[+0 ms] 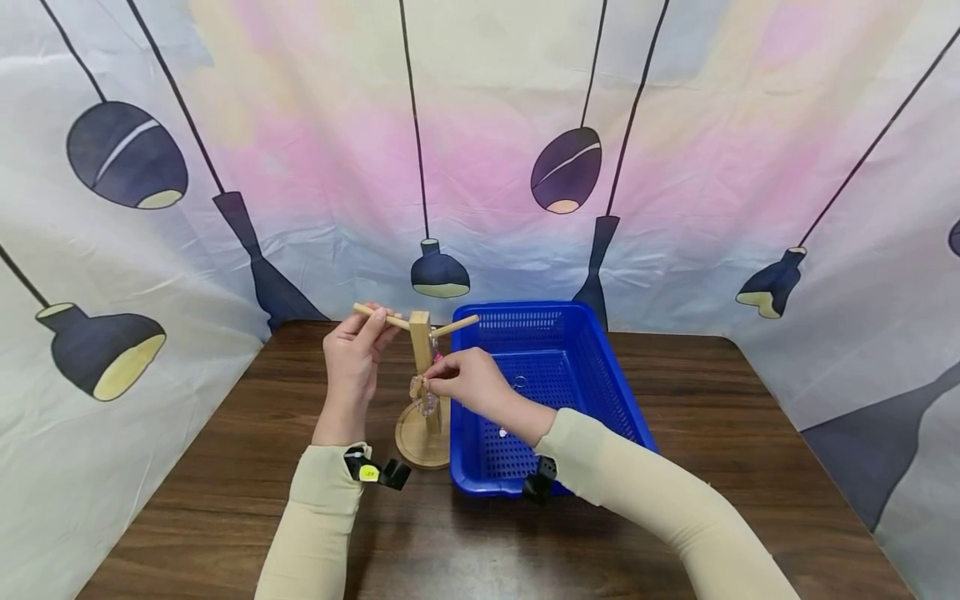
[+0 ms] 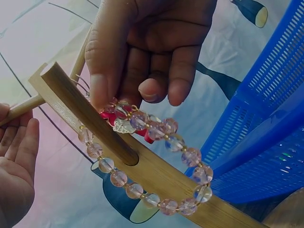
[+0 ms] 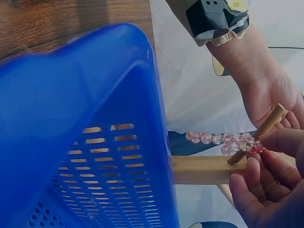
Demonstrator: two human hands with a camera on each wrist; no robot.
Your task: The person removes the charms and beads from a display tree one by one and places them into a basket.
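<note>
Both left hand [image 1: 351, 358] and right hand [image 1: 474, 382] are pinching, left peg [image 1: 397, 322] and bracelet [image 2: 168, 206] respectively, seemingly mid-hanging, probably needing release next.

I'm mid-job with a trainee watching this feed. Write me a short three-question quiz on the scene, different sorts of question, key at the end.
1. True or false: the left grip rests inside the blue basket.
2. In the head view, where does the basket lie relative to the wooden stand? A) to its left; B) to its right; C) on top of it.
3. In a few words: what does the right grip pinch?

Key
1. False; it holds a wooden peg near the top of the stand.
2. B.
3. A beaded bracelet.
</note>
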